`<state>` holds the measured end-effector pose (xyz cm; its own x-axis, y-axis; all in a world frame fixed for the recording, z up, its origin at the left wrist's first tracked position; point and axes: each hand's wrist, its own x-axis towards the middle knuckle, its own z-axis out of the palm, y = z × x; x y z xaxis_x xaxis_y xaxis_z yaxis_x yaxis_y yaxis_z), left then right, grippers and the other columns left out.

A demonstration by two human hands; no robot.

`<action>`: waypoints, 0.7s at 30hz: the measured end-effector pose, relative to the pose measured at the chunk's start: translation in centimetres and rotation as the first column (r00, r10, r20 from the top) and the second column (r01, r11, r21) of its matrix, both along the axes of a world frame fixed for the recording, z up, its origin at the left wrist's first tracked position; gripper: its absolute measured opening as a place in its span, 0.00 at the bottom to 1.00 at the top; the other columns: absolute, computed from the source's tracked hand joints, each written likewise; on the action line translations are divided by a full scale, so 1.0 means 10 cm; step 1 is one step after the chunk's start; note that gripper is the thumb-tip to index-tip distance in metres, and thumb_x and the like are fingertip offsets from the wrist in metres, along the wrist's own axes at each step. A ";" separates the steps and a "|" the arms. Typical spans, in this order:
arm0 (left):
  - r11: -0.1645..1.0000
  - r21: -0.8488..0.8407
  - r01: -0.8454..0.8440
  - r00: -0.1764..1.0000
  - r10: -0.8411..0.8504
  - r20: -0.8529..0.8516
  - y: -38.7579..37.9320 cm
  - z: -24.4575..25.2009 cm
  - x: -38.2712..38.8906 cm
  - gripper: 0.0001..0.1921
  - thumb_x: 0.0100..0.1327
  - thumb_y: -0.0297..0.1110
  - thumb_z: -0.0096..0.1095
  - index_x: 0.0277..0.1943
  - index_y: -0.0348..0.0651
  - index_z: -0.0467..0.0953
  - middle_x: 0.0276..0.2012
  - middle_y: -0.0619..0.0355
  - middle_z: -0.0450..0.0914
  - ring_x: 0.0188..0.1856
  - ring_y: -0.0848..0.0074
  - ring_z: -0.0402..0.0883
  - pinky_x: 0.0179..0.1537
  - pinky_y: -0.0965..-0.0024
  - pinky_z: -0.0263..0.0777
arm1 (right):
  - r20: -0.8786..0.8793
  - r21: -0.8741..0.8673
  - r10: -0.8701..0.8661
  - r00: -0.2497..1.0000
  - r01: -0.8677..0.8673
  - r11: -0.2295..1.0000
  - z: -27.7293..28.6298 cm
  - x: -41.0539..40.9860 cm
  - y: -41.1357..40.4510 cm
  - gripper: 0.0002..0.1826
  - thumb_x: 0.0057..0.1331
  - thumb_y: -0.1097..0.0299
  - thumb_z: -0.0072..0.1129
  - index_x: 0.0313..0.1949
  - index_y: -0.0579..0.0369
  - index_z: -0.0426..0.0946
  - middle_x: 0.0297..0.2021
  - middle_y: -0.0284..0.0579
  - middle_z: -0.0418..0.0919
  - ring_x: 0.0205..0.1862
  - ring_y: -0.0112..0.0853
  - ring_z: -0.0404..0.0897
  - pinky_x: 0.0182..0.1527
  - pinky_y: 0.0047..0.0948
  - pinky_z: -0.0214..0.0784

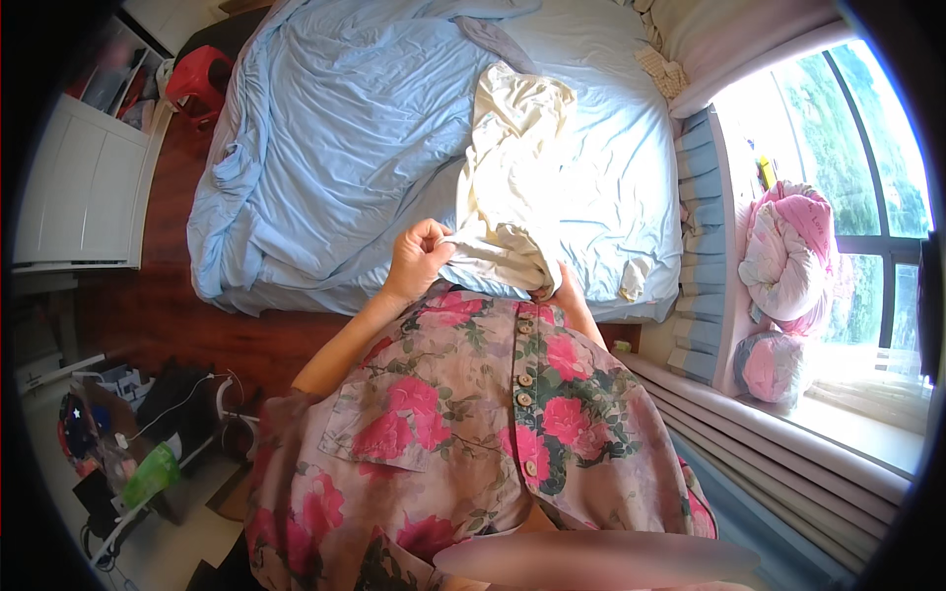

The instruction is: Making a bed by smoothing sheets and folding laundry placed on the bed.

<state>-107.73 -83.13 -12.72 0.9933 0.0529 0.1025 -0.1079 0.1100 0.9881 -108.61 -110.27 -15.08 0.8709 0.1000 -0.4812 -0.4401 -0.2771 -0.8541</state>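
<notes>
A long piece of cream cloth (499,173), perhaps a garment or a cover, lies stretched over the bed from its middle to its near edge. At its near end, my left hand (421,258) pinches the left corner between thumb and fingers. On the other side, my right hand (570,294) grips the right edge of the opening, its fingers partly hidden by the folded fabric. The near end is lifted slightly and gathered between both hands, close to my body. Strong window light washes out the cloth's right side.
A rumpled light-blue quilt (347,125) covers the bed's left part. A small crumpled cloth (634,278) lies near its right corner. Left stands a red plastic stool (198,83); on the right windowsill sit rolled pink bedding (787,255) and a bagged bundle (770,369).
</notes>
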 end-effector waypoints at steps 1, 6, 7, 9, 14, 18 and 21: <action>0.951 -0.302 0.070 0.973 -0.132 -0.191 -0.01 -0.03 0.02 0.10 0.53 0.21 0.59 0.23 0.42 0.65 0.22 0.65 0.70 0.23 0.88 0.67 0.21 0.80 0.61 | -0.213 0.405 -0.032 0.977 0.118 0.907 -0.16 0.06 -0.13 0.12 0.61 0.69 0.50 0.44 0.60 0.73 0.30 0.44 0.76 0.22 0.30 0.76 0.16 0.28 0.65; 0.986 0.054 0.156 0.978 -0.146 -0.151 0.04 0.04 0.04 0.11 0.53 0.21 0.60 0.23 0.43 0.64 0.23 0.68 0.69 0.22 0.88 0.66 0.22 0.80 0.63 | -0.066 0.378 0.051 0.997 -0.022 0.926 -0.48 0.19 -0.22 0.15 0.58 0.70 0.53 0.45 0.59 0.73 0.30 0.41 0.76 0.23 0.26 0.74 0.19 0.25 0.63; 0.912 0.398 0.100 0.992 -0.124 0.034 0.05 0.10 0.04 0.11 0.53 0.21 0.61 0.24 0.43 0.64 0.25 0.68 0.69 0.24 0.87 0.67 0.24 0.79 0.65 | -0.318 0.625 0.007 0.948 0.203 0.754 -0.42 0.22 -0.19 0.18 0.55 0.72 0.56 0.46 0.59 0.72 0.30 0.40 0.77 0.25 0.24 0.73 0.22 0.23 0.64; 0.735 0.678 -0.026 0.962 -0.166 0.217 0.04 0.17 0.06 0.11 0.53 0.22 0.62 0.25 0.42 0.64 0.27 0.68 0.70 0.25 0.86 0.68 0.26 0.78 0.66 | -0.545 0.739 0.045 0.837 0.455 0.497 -0.47 0.24 -0.17 0.21 0.51 0.74 0.58 0.48 0.58 0.72 0.31 0.38 0.77 0.27 0.21 0.73 0.24 0.21 0.65; 0.919 -0.257 0.299 0.944 -0.325 -0.065 -0.17 0.16 0.13 0.19 0.56 0.35 0.68 0.47 0.38 0.71 0.36 0.61 0.76 0.38 0.82 0.75 0.39 0.78 0.70 | -0.031 0.310 -0.008 0.999 0.018 0.951 -0.40 0.27 0.03 0.26 0.48 0.72 0.60 0.49 0.56 0.71 0.36 0.40 0.78 0.35 0.24 0.75 0.37 0.22 0.69; 0.848 -0.181 0.498 0.786 -0.530 -0.318 -0.35 0.14 0.35 0.20 0.61 0.35 0.62 0.54 0.37 0.71 0.37 0.62 0.75 0.41 0.84 0.72 0.42 0.80 0.67 | -0.163 0.454 -0.032 0.986 0.104 0.885 -0.71 0.28 -0.13 0.24 0.47 0.72 0.60 0.48 0.55 0.73 0.37 0.42 0.78 0.38 0.30 0.77 0.40 0.25 0.69; 0.790 -0.070 0.609 0.732 -0.594 -0.334 -0.43 0.02 0.35 0.13 0.62 0.33 0.60 0.47 0.37 0.77 0.37 0.61 0.75 0.37 0.85 0.73 0.38 0.80 0.69 | 0.102 0.215 0.100 0.990 -0.120 0.969 -1.01 0.25 -0.30 0.23 0.48 0.74 0.61 0.47 0.56 0.74 0.38 0.41 0.78 0.38 0.28 0.77 0.38 0.24 0.70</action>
<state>-104.23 -87.44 -12.50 0.7906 -0.5639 -0.2386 0.2893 0.0005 0.9572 -106.15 -113.24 -25.19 0.8871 0.2921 -0.3574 -0.3365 -0.1207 -0.9339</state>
